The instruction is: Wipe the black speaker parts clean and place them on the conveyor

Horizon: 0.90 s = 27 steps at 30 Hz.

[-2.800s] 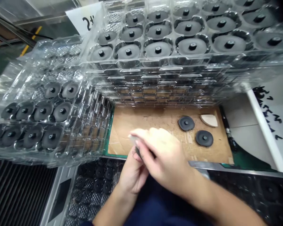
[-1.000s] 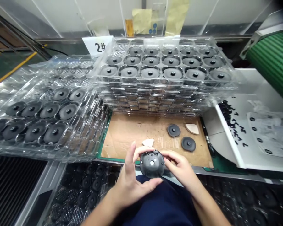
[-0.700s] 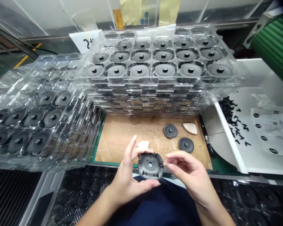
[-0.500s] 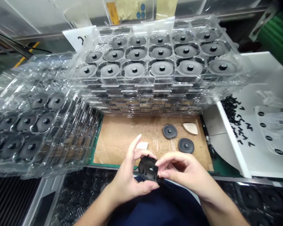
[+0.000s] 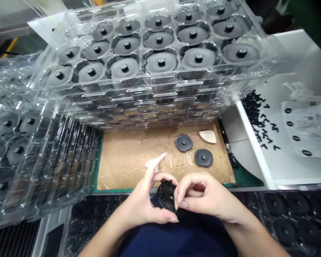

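Observation:
Between thumb and fingers, my left hand (image 5: 146,200) grips a round black plastic part (image 5: 166,195) by its edge, its hollow side facing up toward me. My right hand (image 5: 200,194) is pinched closed at the part's right side, its fingertips over the face; whatever they hold is hidden. On the brown cardboard (image 5: 123,157) beyond lie two dark grey discs with centre posts, a nearer disc (image 5: 203,158) and a farther disc (image 5: 184,142). A pale wedge-shaped piece (image 5: 208,136) lies beside them.
A tall stack of clear plastic trays (image 5: 149,96) filled with grey discs stands behind the cardboard. More clear trays (image 5: 42,171) lean at the left. To the right, a white bin (image 5: 296,178) holds small black pieces (image 5: 256,121). A black marker pen (image 5: 230,153) lies beside the cardboard.
The view has shifted, so the trays appear larger and farther left. My right fingertips have moved further over the black part's face; my left hand keeps its hold.

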{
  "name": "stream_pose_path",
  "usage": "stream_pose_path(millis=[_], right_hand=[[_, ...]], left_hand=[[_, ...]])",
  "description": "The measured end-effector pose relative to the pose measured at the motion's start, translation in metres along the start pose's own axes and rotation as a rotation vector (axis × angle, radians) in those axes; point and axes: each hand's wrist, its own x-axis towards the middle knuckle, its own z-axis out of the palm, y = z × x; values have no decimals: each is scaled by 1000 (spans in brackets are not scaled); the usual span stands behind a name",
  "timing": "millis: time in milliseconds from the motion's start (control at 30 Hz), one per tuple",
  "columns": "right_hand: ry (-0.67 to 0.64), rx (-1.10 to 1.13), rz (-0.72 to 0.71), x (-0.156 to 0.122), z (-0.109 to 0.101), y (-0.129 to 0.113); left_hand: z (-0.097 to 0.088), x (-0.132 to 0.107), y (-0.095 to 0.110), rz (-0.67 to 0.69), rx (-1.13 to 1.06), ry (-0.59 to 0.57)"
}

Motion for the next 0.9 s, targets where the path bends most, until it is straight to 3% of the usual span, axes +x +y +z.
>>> stream_pose_path(millis=[233, 433, 500, 600, 667, 733, 833, 900], right_hand=[[390, -162, -172, -20, -3, 19], [596, -445, -361, -39, -7, 24], [591, -659, -408, -41, -7, 23], [633, -883, -431, -47, -11, 25], [744, -900, -375, -63, -22, 27], [933, -900, -266, -96, -42, 32], [1369, -895, -3, -176, -83, 44], [1630, -874, 251, -234, -112, 57]], left_hand=[[6, 5, -7, 70, 142, 130], [19, 14, -3, -102, 18, 285], [26, 19, -1, -166, -6, 264], [41, 26, -2, -234, -37, 74], [51, 30, -4, -237, -88, -93], [60, 33, -5, -202, -114, -175], [62, 39, -3, -214, -9, -112], [56, 46, -1, -277, 72, -89]])
